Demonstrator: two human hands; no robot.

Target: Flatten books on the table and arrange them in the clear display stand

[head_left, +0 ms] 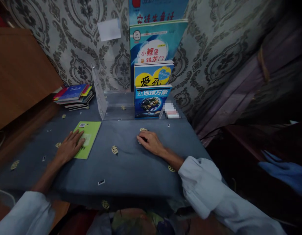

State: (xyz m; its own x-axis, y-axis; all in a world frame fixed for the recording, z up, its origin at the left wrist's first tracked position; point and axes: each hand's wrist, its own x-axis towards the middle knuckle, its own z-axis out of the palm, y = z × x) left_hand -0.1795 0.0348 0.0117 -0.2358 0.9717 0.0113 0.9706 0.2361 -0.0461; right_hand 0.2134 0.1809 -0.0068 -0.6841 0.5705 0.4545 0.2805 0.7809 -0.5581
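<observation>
My left hand [69,146] lies with its fingers stretched out over the left part of a thin green book [93,133], which rests flat on the table. To the right, my right hand [152,142] rests on the cloth with its fingers loosely curled in; I see nothing held in it. Beyond it stands a clear acrylic rack [100,94] with tiers. On its right side, books stand upright one behind another: a blue book with a globe [151,104] in front, then a yellow and blue book [153,74], a teal book [158,39] and a blue book [158,11] at the back.
A stack of several books [74,93] lies at the back left of the table, beside a wooden panel [23,65]. Dark patterned cloth [121,176] covers the table. Right of the rack is a small blurred-out item [171,111]. A curtain [239,75] hangs on the right.
</observation>
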